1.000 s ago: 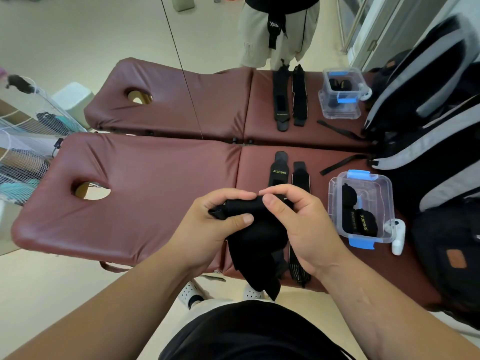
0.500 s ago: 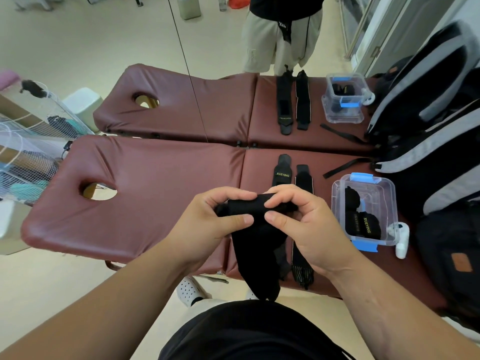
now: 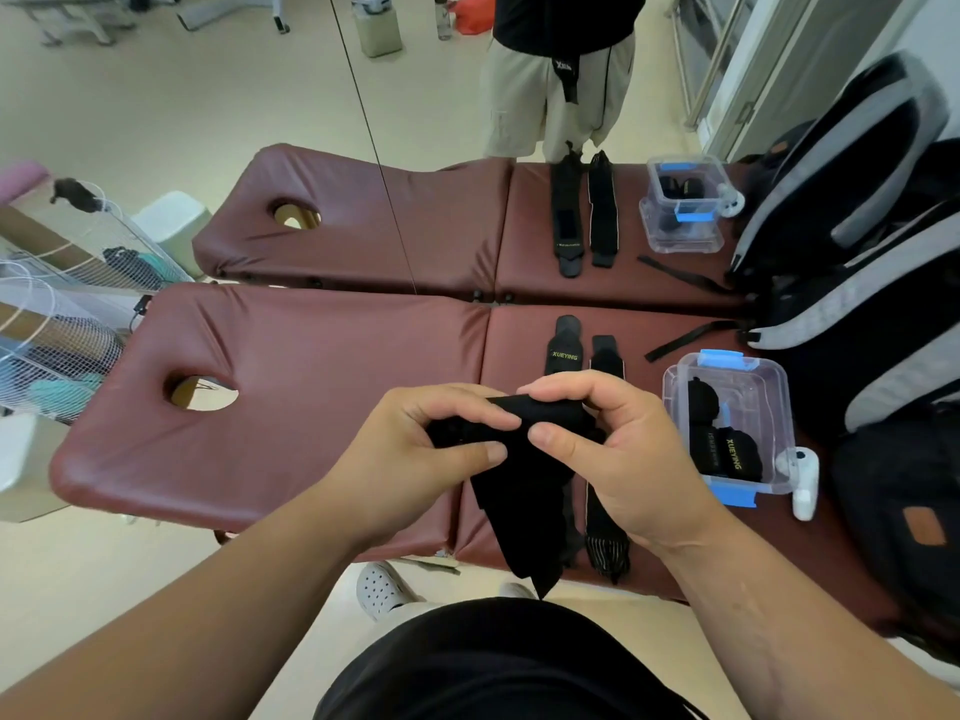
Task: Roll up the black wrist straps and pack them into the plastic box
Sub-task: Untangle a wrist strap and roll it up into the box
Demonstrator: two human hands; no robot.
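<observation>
Head view: left hand (image 3: 410, 459) and right hand (image 3: 628, 459) each grip the partly rolled black fabric wrist strap (image 3: 519, 506); slack pinching could unravel it.

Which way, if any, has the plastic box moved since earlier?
No. The plastic box keeps its place beside the flat straps on the table.

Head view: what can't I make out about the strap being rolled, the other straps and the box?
Rolled end of held strap: head view, covered by left hand and right hand; turns uncountable.
Middles of flat straps: head view, behind the hands and held strap.
Count of rolls in plastic box: head view, dark shapes overlap.
</observation>
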